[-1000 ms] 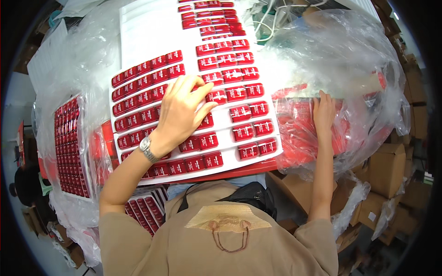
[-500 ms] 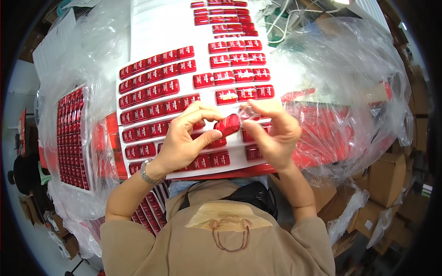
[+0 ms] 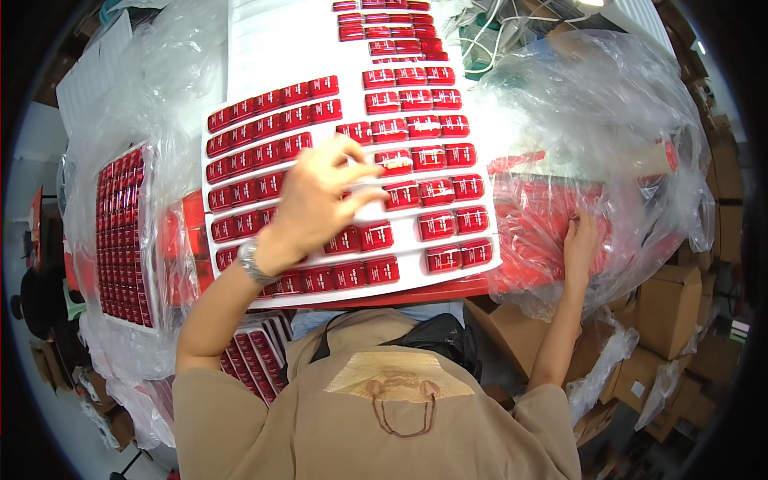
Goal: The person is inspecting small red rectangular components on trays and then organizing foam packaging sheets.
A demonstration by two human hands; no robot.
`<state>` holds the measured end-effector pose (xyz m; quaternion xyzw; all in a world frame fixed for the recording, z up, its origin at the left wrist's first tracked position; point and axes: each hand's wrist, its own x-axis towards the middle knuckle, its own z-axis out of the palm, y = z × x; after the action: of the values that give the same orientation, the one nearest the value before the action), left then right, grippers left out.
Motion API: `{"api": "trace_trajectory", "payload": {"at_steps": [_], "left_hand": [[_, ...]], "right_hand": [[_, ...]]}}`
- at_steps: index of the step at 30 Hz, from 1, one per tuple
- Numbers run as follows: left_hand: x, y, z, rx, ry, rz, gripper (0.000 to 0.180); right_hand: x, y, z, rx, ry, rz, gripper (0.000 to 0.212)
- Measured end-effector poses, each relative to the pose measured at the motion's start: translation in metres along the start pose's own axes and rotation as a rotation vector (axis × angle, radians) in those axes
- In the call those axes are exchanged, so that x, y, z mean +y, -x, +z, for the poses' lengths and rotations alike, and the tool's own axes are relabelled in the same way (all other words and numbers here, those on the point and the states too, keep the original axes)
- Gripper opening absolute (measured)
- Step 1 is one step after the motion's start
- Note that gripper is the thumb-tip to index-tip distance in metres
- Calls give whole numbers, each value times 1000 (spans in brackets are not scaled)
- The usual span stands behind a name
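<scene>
Sideways red boxes [image 3: 376, 235], left hand [image 3: 320, 200] above

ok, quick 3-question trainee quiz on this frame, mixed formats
1. True or false: the left hand is over the white tray of red pieces.
2. Where is the right hand? A) in the clear bag of red pieces B) on the cardboard boxes C) on the wristwatch
3. Fill in: the wristwatch is on the ____ wrist.

Key: 1 true; 2 A; 3 left.
</scene>
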<state>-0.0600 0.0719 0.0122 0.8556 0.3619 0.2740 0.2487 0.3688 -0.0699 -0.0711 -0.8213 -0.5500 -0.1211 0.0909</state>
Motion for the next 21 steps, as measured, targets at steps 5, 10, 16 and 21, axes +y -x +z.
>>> {"api": "trace_trajectory", "payload": {"at_steps": [5,10,16,21], "left_hand": [[-35,13,-22,39,-290,11,28],[-17,15,-11,103,133,17,31],[23,23,0,31,1107,-247,29],[-6,13,-15,178,55,-55,27]], "right_hand": [[-66,-21,-32,180,-902,307,26],[-204,-15,-85,-140,-1687,-142,31],[-253,-15,-84,45,-1246,-767,38],[-150,-55,-61,51,-792,-320,21]]}}
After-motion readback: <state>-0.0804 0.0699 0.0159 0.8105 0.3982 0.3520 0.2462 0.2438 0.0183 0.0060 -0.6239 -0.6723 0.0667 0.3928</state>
